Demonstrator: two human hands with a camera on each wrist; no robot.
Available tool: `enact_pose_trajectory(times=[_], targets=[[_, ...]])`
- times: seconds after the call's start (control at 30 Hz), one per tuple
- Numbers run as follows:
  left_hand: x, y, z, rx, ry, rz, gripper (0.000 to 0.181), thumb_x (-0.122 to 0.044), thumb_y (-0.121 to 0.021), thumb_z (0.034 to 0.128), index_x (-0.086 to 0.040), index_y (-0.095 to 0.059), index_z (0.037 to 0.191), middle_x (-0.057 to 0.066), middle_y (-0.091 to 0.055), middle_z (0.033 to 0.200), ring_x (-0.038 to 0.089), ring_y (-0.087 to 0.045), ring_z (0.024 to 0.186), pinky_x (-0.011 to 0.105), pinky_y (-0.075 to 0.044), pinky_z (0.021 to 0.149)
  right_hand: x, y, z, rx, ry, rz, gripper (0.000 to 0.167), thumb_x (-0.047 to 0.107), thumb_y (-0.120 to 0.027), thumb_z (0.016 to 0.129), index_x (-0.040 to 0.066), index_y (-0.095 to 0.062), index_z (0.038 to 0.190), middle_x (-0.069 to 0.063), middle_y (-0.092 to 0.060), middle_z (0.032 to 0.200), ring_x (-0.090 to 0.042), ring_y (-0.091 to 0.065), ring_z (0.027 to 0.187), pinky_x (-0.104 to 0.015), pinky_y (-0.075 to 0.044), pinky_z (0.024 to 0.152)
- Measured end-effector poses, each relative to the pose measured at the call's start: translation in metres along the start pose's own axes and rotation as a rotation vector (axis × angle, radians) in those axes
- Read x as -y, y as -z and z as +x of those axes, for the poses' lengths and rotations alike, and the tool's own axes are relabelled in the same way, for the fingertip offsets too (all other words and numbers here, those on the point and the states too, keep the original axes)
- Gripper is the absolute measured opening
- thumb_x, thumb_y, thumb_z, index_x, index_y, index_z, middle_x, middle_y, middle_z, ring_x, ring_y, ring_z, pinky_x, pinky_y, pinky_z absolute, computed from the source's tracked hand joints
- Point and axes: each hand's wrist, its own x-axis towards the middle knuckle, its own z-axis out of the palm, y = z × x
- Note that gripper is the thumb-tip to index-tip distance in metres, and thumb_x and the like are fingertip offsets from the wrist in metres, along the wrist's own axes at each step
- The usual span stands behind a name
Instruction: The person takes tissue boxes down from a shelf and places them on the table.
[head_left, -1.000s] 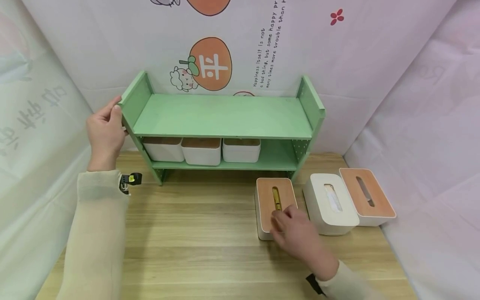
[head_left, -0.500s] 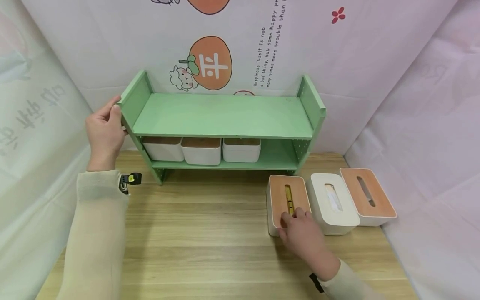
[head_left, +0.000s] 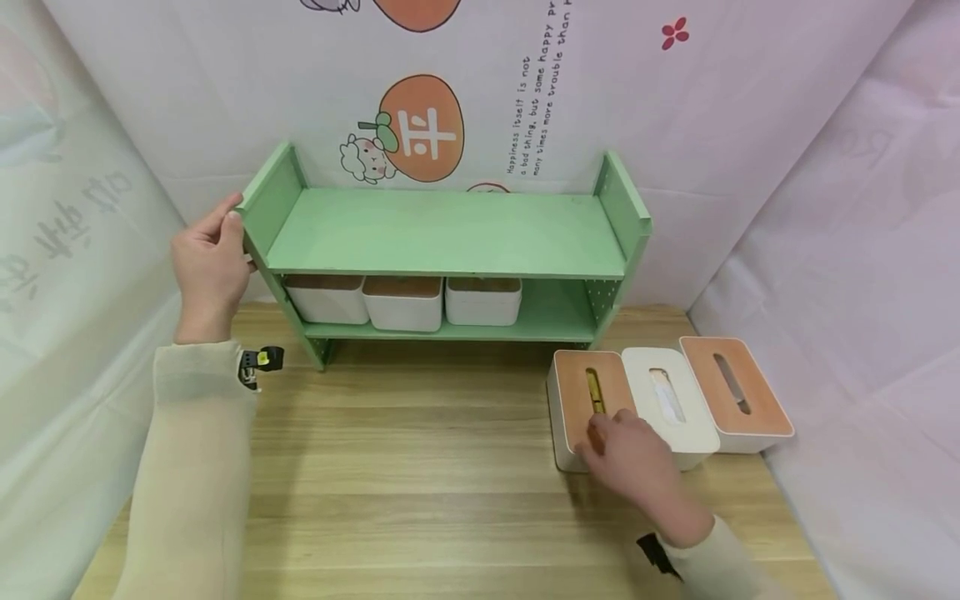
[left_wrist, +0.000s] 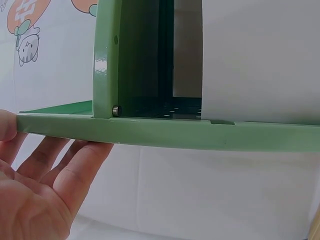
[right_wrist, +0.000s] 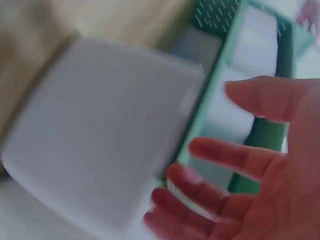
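Observation:
My left hand [head_left: 210,258] grips the upper front edge of the left side panel of a green shelf [head_left: 442,233]. In the left wrist view, its fingers [left_wrist: 80,175] lie against the panel's outer face. My right hand [head_left: 637,462] is over the near end of a white tissue box with a wood-coloured lid [head_left: 566,404]; something yellow shows in its slot. The right wrist view is blurred, but the right hand's fingers [right_wrist: 225,157] look spread and loosely bent beside the box, with nothing held. Directly right of that box stands a white-lidded tissue box [head_left: 697,417].
Another wood-lidded tissue box [head_left: 761,400] stands at the far right beside the cloth wall. On the shelf's lower level sit a left box [head_left: 326,302], a middle box [head_left: 405,308] and a right box [head_left: 483,307]. Printed cloth [head_left: 570,117] hangs behind the shelf.
The near wood-lidded tissue box has slid right across the table, up against the white-lidded one. My right hand has moved right with it. The left hand has stayed on the shelf panel.

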Motion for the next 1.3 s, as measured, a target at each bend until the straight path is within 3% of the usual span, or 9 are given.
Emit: enact_pose_trajectory(times=[0.13,0.23,0.33,0.43,0.57,0.73,0.87,1.1,1.3], targets=[[0.000,0.000,0.000,0.005,0.012,-0.018,0.035,-0.029,-0.050,0.1050,-0.026,-0.061,0.138,0.003,-0.049,0.148,0.017,-0.066,0.109,0.020,-0.058,0.067,-0.026,0.030,0.023,-0.043,-0.052,0.215,0.058,0.050,-0.054,0.100,0.002,-0.057,0.133,-0.019,-0.063,0.106,-0.035,-0.061,0.092,-0.053,-0.056,0.073],[-0.001,0.000,0.000,0.006,0.020,-0.026,0.034,-0.029,-0.050,0.1049,-0.028,-0.061,0.137,0.002,-0.048,0.148,0.019,-0.064,0.112,0.020,-0.058,0.068,-0.044,0.057,0.045,-0.065,-0.133,0.455,0.072,0.058,-0.041,0.102,0.003,-0.041,0.149,-0.025,-0.055,0.132,-0.043,-0.056,0.114,-0.059,-0.053,0.088],[-0.002,-0.001,0.000,0.012,0.028,-0.045,0.033,-0.028,-0.051,0.1047,-0.028,-0.061,0.136,0.002,-0.048,0.148,0.020,-0.064,0.114,0.021,-0.058,0.069,-0.056,0.079,0.069,-0.057,-0.194,0.797,0.078,0.058,-0.034,0.104,0.000,-0.026,0.155,-0.031,-0.040,0.146,-0.048,-0.045,0.128,-0.058,-0.047,0.101],[-0.002,-0.001,0.001,0.021,0.032,-0.077,0.034,-0.027,-0.051,0.1045,-0.027,-0.062,0.137,0.002,-0.048,0.149,0.021,-0.063,0.114,0.022,-0.058,0.070,-0.060,0.096,0.095,-0.017,-0.226,1.136,0.080,0.056,-0.029,0.105,-0.003,-0.014,0.157,-0.034,-0.023,0.154,-0.048,-0.029,0.139,-0.055,-0.033,0.114],[-0.001,-0.001,0.001,0.022,0.033,-0.078,0.034,-0.025,-0.051,0.1047,-0.025,-0.061,0.137,0.000,-0.048,0.149,0.022,-0.064,0.114,0.022,-0.058,0.069,-0.056,0.111,0.121,0.040,-0.256,1.317,0.084,0.062,-0.024,0.102,0.001,-0.012,0.158,-0.031,-0.022,0.156,-0.042,-0.030,0.141,-0.049,-0.028,0.118],[0.000,-0.001,0.000,0.017,0.029,-0.067,0.034,-0.026,-0.051,0.1047,-0.026,-0.062,0.137,0.001,-0.048,0.148,0.023,-0.062,0.116,0.022,-0.058,0.069,-0.041,0.132,0.139,0.020,-0.279,1.291,0.085,0.067,-0.024,0.100,0.003,-0.022,0.156,-0.027,-0.041,0.137,-0.037,-0.055,0.117,-0.043,-0.047,0.105],[-0.001,-0.001,0.000,0.011,0.022,-0.060,0.034,-0.027,-0.051,0.1045,-0.025,-0.061,0.137,0.001,-0.049,0.148,0.021,-0.064,0.113,0.022,-0.058,0.069,-0.027,0.154,0.144,-0.003,-0.280,1.223,0.085,0.069,-0.026,0.099,0.003,-0.026,0.152,-0.024,-0.043,0.127,-0.034,-0.059,0.104,-0.044,-0.053,0.097],[-0.002,-0.002,0.001,0.011,0.023,-0.093,0.034,-0.025,-0.051,0.1043,-0.024,-0.062,0.136,0.002,-0.049,0.148,0.020,-0.065,0.111,0.022,-0.058,0.068,-0.004,0.187,0.151,-0.062,-0.288,1.010,0.074,0.065,-0.031,0.101,0.012,-0.031,0.154,-0.020,-0.043,0.129,-0.036,-0.063,0.100,-0.043,-0.058,0.089],[-0.001,-0.002,0.001,0.017,0.033,-0.112,0.034,-0.026,-0.052,0.1043,-0.025,-0.062,0.136,0.003,-0.050,0.147,0.022,-0.063,0.114,0.023,-0.058,0.069,0.005,0.188,0.157,-0.112,-0.300,0.853,0.058,0.047,-0.030,0.106,0.014,-0.028,0.153,-0.017,-0.045,0.137,-0.034,-0.062,0.103,-0.042,-0.060,0.084]])
